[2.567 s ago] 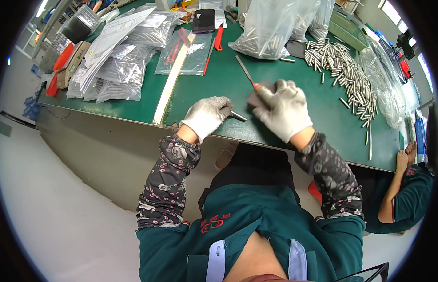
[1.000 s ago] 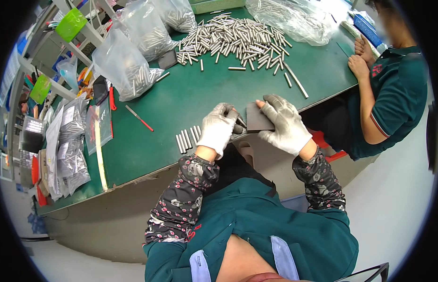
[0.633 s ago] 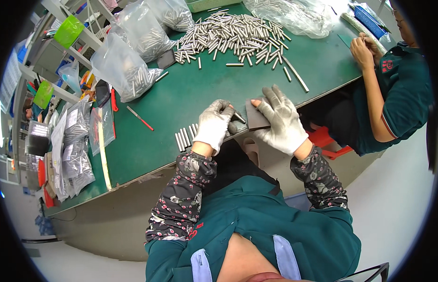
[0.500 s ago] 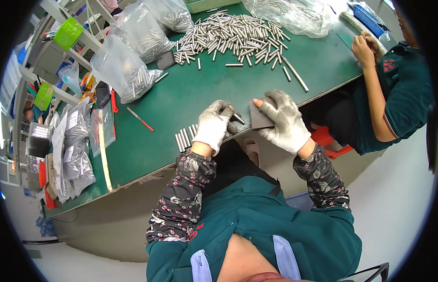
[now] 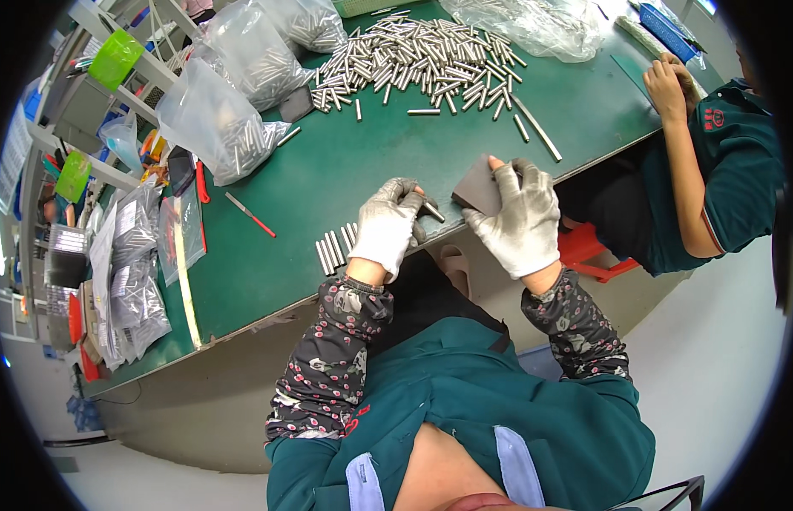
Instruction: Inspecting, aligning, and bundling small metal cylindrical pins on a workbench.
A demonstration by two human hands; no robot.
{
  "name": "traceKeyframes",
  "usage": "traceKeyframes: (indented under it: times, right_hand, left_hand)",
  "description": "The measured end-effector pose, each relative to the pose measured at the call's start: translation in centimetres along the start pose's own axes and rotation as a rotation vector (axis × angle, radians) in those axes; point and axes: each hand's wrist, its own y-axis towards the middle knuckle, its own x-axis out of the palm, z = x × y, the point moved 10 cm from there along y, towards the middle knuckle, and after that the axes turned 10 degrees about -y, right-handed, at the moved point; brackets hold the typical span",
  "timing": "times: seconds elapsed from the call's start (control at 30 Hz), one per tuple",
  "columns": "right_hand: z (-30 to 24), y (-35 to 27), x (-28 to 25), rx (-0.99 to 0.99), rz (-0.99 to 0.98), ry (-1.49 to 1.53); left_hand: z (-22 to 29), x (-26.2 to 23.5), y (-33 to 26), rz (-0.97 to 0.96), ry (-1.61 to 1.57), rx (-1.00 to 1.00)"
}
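My left hand (image 5: 385, 228), in a white glove with greyed fingertips, is closed on a short metal pin (image 5: 432, 212) near the table's front edge. The pin's end sticks out past the fingertips toward the right. In my right hand (image 5: 526, 223), also gloved, is a dark grey flat block (image 5: 478, 189), which looks like a sanding block. It is tilted and apart from the pin, with my bare thumb tip at its upper edge. Beside my left hand lies a row of several metal pins (image 5: 332, 253), partly hidden by the glove.
A big heap of metal pins (image 5: 422, 60) covers the far table (image 5: 277, 260). Clear bags of pins (image 5: 222, 132) stand at the left, near a red-handled file (image 5: 250, 215). A metal bar (image 5: 538, 129) lies far right. A co-worker (image 5: 712, 162) sits at the right.
My right hand has turned, tipping the block upward and swinging it away from the pin. My left hand keeps the pin in nearly the same place.
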Motion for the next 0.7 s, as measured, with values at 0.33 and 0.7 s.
traceKeyframes:
  times: [0.33,0.7]
  right_hand:
    - [0.4,0.1,0.3,-0.2,-0.111,0.013]
    - [-1.6,0.9,-1.3,-0.489,-0.134,-0.147]
  left_hand:
    - [-0.1,-0.3,0.0,0.026,0.041,0.02]
    - [0.1,0.0,-0.1,0.009,-0.005,0.022]
